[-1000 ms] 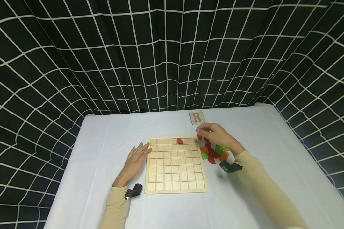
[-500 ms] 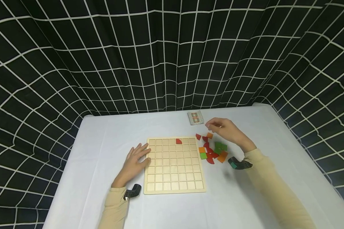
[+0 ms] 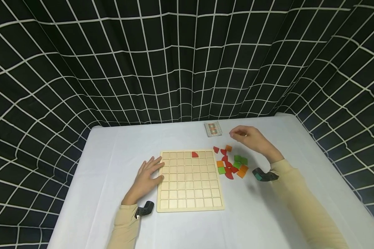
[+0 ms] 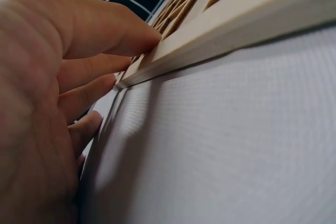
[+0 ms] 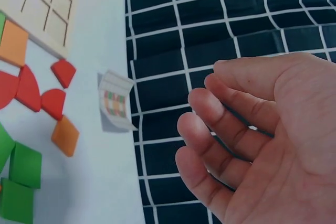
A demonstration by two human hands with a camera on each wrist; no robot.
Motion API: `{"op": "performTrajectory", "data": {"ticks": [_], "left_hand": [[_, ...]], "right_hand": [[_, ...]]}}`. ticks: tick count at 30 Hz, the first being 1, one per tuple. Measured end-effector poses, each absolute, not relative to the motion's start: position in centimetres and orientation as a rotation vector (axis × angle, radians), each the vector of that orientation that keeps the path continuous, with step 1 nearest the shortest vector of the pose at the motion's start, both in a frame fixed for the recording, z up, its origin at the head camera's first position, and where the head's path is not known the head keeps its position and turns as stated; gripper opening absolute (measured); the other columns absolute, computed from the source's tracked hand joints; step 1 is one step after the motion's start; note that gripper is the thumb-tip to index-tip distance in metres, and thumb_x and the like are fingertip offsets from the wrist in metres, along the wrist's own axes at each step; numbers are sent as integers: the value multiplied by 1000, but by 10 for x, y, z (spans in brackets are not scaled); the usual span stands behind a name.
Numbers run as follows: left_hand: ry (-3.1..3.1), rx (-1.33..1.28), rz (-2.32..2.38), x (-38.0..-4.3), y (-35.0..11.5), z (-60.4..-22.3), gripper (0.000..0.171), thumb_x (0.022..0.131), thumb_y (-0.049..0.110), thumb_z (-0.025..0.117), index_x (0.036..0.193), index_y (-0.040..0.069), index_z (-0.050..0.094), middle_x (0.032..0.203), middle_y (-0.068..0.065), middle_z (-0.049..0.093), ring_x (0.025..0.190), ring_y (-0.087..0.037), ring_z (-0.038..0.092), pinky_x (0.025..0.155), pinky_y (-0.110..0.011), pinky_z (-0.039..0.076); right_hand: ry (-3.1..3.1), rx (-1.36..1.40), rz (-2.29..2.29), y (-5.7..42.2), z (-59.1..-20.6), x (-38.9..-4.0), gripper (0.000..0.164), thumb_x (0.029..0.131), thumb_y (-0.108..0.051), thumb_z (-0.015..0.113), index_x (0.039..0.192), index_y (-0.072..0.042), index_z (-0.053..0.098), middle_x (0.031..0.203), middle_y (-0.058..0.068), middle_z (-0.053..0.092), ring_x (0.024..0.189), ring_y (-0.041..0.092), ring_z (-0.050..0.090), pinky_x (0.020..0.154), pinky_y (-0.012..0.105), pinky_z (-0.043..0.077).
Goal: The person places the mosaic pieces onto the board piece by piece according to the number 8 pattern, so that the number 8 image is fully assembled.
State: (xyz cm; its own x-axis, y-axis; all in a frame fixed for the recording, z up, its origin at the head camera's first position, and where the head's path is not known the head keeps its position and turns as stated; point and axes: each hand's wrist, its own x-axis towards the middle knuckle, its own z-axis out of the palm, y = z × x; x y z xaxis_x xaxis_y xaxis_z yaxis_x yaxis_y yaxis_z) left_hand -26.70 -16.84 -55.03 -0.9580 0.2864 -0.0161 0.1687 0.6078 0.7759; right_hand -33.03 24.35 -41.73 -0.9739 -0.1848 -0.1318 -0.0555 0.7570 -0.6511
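Observation:
A wooden grid board (image 3: 189, 180) lies on the white table. One red quarter-round tile (image 3: 195, 154) sits in a cell of its far row. My left hand (image 3: 145, 180) rests at the board's left edge, fingers spread; in the left wrist view the thumb (image 4: 121, 32) touches the rim. My right hand (image 3: 250, 138) hovers beyond the loose tiles, fingers loosely curved, and the right wrist view shows nothing in it. Below it lie red quarter-round tiles (image 3: 229, 173), green square tiles (image 3: 237, 158) and orange square tiles (image 3: 241, 174), just right of the board.
A printed pattern card (image 3: 213, 129) with slightly raised edges lies near the table's far edge, left of the right hand. A lone orange tile (image 5: 65, 136) lies at the far end of the pile. A black curtain (image 3: 187, 62) with white grid lines surrounds the table.
My right hand has drawn back from the tiles, up and to the right, uncovering the orange tile beneath it. My left thumb has shifted down along the board's edge.

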Motion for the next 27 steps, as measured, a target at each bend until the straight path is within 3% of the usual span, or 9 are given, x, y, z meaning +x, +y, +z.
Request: {"op": "performTrajectory", "data": {"ticks": [7, 18, 27], "left_hand": [[2718, 391, 1276, -266, -167, -551, 54, 89, 16, 70, 141, 7, 59, 162, -8, 40, 158, -33, 20, 131, -53, -2], [2693, 380, 1262, -267, -168, -550, 54, 90, 16, 70, 142, 8, 58, 164, -6, 39, 159, -29, 17, 131, -49, -4], [2682, 394, 1281, -267, -169, -551, 55, 90, 15, 70, 142, 7, 57, 164, -7, 39, 159, -30, 17, 131, -49, -5]], "right_hand": [[2736, -125, -1031, 249, -425, -334, 35, 103, -29, 57, 127, -4, 65, 129, 19, 64, 119, 35, 55, 105, 55, 52], [2747, -72, -929, 247, -438, -342, 35, 103, -27, 57, 126, -2, 66, 121, 18, 65, 105, 31, 56, 86, 34, 53], [2726, -23, -881, 249, -454, -349, 36, 102, -26, 56, 129, -4, 65, 126, 18, 63, 108, 32, 54, 88, 37, 55]]}}
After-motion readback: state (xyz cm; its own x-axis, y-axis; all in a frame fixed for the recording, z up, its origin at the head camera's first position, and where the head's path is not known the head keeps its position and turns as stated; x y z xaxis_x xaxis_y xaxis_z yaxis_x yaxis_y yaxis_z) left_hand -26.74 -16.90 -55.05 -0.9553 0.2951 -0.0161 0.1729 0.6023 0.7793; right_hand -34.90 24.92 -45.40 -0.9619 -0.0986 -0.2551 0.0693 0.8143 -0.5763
